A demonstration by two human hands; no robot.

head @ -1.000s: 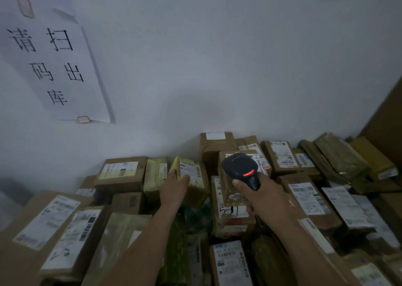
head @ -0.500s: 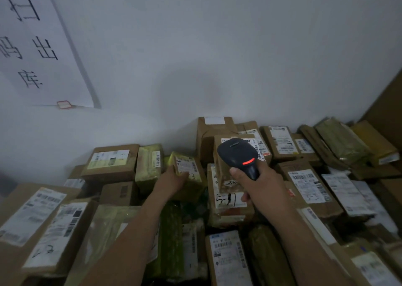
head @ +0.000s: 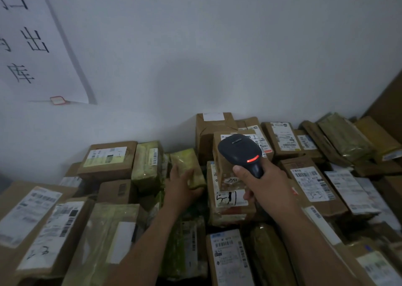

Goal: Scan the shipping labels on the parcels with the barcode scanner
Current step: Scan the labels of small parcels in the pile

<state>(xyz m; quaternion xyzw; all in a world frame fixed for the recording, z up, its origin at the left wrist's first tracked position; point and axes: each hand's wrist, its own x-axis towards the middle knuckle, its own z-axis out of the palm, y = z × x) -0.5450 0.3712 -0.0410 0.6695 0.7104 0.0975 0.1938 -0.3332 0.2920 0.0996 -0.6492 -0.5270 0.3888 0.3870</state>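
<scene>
The left hand (head: 181,186) is gripping a yellow-green wrapped parcel (head: 188,164) among the other parcels (head: 313,183) by the wall (head: 217,57) while the right hand (head: 268,190) is clasping the barcode scanner (head: 239,150) just beside it; its label is not showing, so turning it squarely toward the scanner seems wise.

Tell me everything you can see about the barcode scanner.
The barcode scanner is a dark unit, matte plastic by its look, with a rounded head and a narrower handle. An orange-red light glows on the back of the head. It is held roughly upright above the parcels, head aimed away toward the wall. Only the right hand touches it, fingers curled round the handle; the left hand grips a yellow-green parcel.
</scene>
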